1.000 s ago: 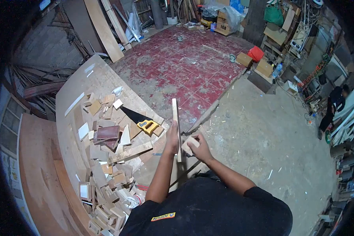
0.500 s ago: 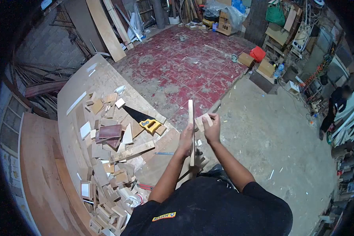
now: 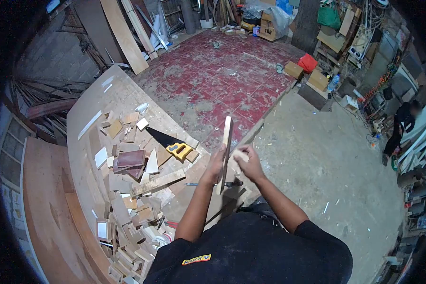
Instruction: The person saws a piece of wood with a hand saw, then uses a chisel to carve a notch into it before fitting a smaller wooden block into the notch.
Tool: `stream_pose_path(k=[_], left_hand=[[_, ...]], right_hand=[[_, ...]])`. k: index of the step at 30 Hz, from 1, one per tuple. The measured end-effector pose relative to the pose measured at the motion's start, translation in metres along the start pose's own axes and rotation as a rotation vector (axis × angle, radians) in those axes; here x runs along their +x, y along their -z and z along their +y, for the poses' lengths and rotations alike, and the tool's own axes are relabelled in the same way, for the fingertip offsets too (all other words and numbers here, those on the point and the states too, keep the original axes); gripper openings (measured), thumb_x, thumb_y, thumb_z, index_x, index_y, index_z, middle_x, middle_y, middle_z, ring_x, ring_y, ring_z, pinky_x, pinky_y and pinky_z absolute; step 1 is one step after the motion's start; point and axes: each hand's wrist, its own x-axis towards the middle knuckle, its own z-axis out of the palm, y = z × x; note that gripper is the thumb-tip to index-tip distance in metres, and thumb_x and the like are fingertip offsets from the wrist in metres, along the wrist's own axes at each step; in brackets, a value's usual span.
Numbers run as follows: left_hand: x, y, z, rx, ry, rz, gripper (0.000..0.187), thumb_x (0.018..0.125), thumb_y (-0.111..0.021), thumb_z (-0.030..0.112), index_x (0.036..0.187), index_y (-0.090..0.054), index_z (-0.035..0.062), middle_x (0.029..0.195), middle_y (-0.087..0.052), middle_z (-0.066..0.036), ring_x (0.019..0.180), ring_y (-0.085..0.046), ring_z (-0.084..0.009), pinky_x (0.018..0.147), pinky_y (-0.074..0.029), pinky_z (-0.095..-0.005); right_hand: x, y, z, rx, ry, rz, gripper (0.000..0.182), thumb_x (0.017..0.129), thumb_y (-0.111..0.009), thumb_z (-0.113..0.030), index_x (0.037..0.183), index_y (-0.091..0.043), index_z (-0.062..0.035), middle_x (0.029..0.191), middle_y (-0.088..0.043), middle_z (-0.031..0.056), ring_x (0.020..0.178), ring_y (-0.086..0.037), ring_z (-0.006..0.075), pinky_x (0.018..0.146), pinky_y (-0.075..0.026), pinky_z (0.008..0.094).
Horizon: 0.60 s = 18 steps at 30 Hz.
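My left hand grips a narrow wooden board by its left side, with the board's far end pointing away from me. On the other side, my right hand is closed around a small pale flat piece, held close to the board's right face. Fingers cover much of that piece, and I cannot tell whether it is wood or folded sandpaper. Left of my hands, a handsaw with a yellow handle lies on the worktable. A blue pencil-like stick rests near my left forearm.
Wood offcuts pile up along the table's left part, with dark red blocks among them. A white roll sits near my left elbow. Cardboard boxes stand on the floor beyond. At far right is another person.
My right hand has drawn down toward me with the small piece, its fingers now curled over it. The board has shifted slightly left and tilted, showing more of its right face.
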Motion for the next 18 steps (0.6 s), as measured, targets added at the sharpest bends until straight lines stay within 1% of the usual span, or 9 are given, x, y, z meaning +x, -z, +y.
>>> stream_pose_path(k=[2,4,6,9,12,14,16,17,18], left_hand=[[0.005,0.006,-0.023,0.172,0.040,0.045,0.054,0.099,-0.038,0.050,0.116,-0.055,0.0028,0.101,-0.056,-0.005,0.095,-0.050,-0.0122,0.085,-0.042,-0.0290],[0.001,-0.016,-0.027,0.048,-0.113,0.056,0.057,0.100,-0.035,0.051,0.121,-0.055,0.0021,0.100,-0.058,-0.004,0.092,-0.051,-0.0120,0.080,-0.042,-0.0269],[-0.010,-0.025,-0.011,0.029,-0.016,0.064,0.057,0.099,-0.035,0.051,0.120,-0.055,0.0028,0.098,-0.058,-0.003,0.089,-0.052,-0.0110,0.076,-0.043,-0.0269],[0.001,-0.018,-0.014,0.068,-0.057,0.076,0.055,0.099,-0.035,0.052,0.115,-0.056,0.0034,0.091,-0.058,-0.002,0.082,-0.054,-0.0100,0.071,-0.046,-0.0276],[-0.008,-0.029,0.005,-0.211,-0.007,0.167,0.052,0.098,-0.036,0.053,0.104,-0.055,0.0058,0.082,-0.052,0.000,0.072,-0.051,-0.0086,0.063,-0.045,-0.0282],[0.003,-0.011,0.001,-0.225,-0.026,0.219,0.049,0.097,-0.038,0.055,0.096,-0.054,0.0080,0.079,-0.050,0.001,0.069,-0.052,-0.0093,0.061,-0.046,-0.0280],[-0.006,-0.008,0.022,-0.107,-0.065,0.214,0.047,0.097,-0.040,0.055,0.093,-0.053,0.0095,0.078,-0.048,0.002,0.072,-0.050,-0.0093,0.064,-0.045,-0.0275],[0.012,0.027,0.001,0.102,-0.017,0.177,0.047,0.097,-0.042,0.053,0.097,-0.055,0.0072,0.081,-0.048,0.002,0.076,-0.047,-0.0094,0.067,-0.042,-0.0265],[0.007,0.023,0.003,0.104,-0.018,0.180,0.047,0.097,-0.042,0.053,0.097,-0.055,0.0072,0.081,-0.048,0.002,0.076,-0.047,-0.0094,0.067,-0.042,-0.0265]], right_hand=[[0.017,0.007,0.008,0.053,0.078,0.247,0.026,0.084,-0.065,-0.008,0.107,-0.055,-0.0005,0.097,-0.059,0.0098,0.094,-0.057,0.0178,0.086,-0.046,0.0321],[0.025,0.013,-0.003,0.107,0.029,0.270,0.028,0.085,-0.064,-0.007,0.110,-0.054,0.0000,0.098,-0.059,0.0104,0.096,-0.057,0.0181,0.087,-0.046,0.0322],[0.026,0.013,-0.005,0.161,-0.016,0.291,0.030,0.086,-0.063,-0.007,0.113,-0.054,0.0004,0.099,-0.059,0.0110,0.098,-0.057,0.0183,0.088,-0.045,0.0323],[0.021,-0.001,0.003,0.099,0.092,0.389,0.031,0.087,-0.061,-0.009,0.116,-0.055,0.0013,0.102,-0.060,0.0103,0.096,-0.057,0.0170,0.087,-0.046,0.0304],[0.000,-0.013,-0.005,-0.016,0.103,0.327,0.031,0.087,-0.063,-0.010,0.115,-0.056,0.0024,0.102,-0.061,0.0111,0.097,-0.058,0.0179,0.088,-0.046,0.0314],[-0.016,-0.021,-0.007,0.016,0.096,0.286,0.032,0.085,-0.065,-0.012,0.113,-0.057,0.0021,0.103,-0.062,0.0115,0.099,-0.057,0.0179,0.089,-0.045,0.0307],[-0.029,-0.024,0.000,0.020,0.036,0.135,0.032,0.086,-0.065,-0.013,0.114,-0.058,0.0008,0.103,-0.061,0.0097,0.099,-0.057,0.0168,0.089,-0.045,0.0297],[-0.033,-0.022,-0.001,0.051,0.021,0.006,0.032,0.086,-0.065,-0.014,0.115,-0.058,-0.0003,0.101,-0.062,0.0083,0.097,-0.058,0.0157,0.089,-0.045,0.0293],[-0.034,-0.023,0.003,0.073,-0.038,-0.067,0.031,0.086,-0.065,-0.015,0.113,-0.059,-0.0005,0.100,-0.063,0.0081,0.097,-0.058,0.0158,0.089,-0.045,0.0300]])
